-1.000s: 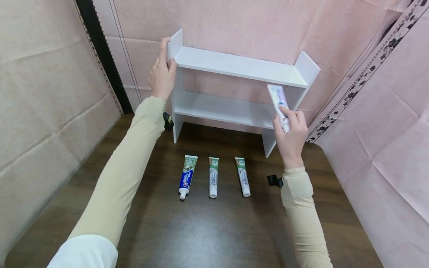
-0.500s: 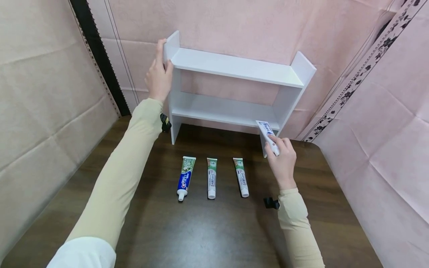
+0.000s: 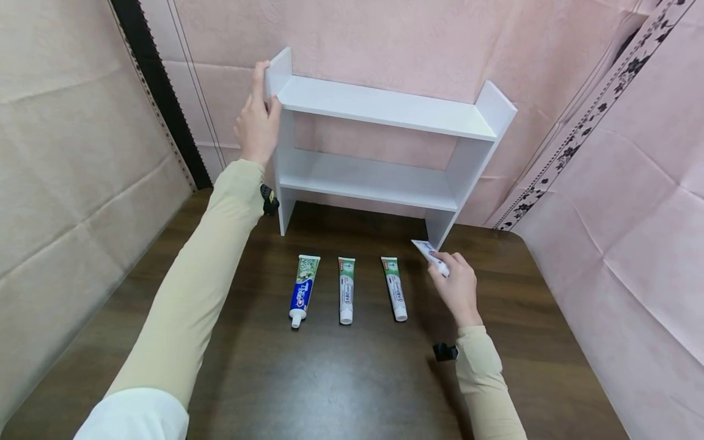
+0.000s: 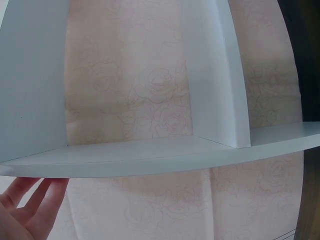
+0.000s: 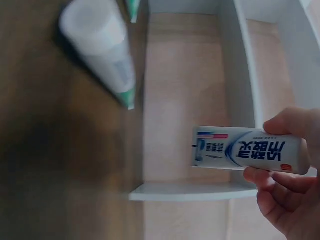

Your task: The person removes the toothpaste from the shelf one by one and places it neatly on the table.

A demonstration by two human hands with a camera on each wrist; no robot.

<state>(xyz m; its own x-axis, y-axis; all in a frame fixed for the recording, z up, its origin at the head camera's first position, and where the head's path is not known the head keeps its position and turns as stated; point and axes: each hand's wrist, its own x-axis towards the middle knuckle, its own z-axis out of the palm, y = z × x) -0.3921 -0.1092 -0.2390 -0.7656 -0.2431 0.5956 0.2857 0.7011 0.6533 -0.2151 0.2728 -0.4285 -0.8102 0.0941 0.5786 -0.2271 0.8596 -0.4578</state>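
A white two-tier shelf rack [image 3: 374, 110] stands at the back of the table. My left hand [image 3: 258, 128] touches the outer face of its left side panel near the top; in the left wrist view the fingers [image 4: 50, 200] press that panel from outside. My right hand [image 3: 458, 286] pinches a white toothpaste tube [image 5: 240, 149] between thumb and fingers, low by the rack's right foot. Laid out on the table are a blue-and-green toothpaste tube [image 3: 304, 290], a white-and-green toothpaste tube [image 3: 346, 290] and another white-and-green toothpaste tube [image 3: 394, 288], caps toward me.
The dark wooden table [image 3: 330, 379] carries everything. A pink patterned cloth [image 3: 385, 36] hangs behind the rack, and cloth walls close in the left and right sides. Black wrist cameras sit on both sleeves.
My right hand has come down from in front of the rack's right side to near the tabletop, still holding the white toothpaste tube, now more tilted. The left hand keeps its place on the rack.
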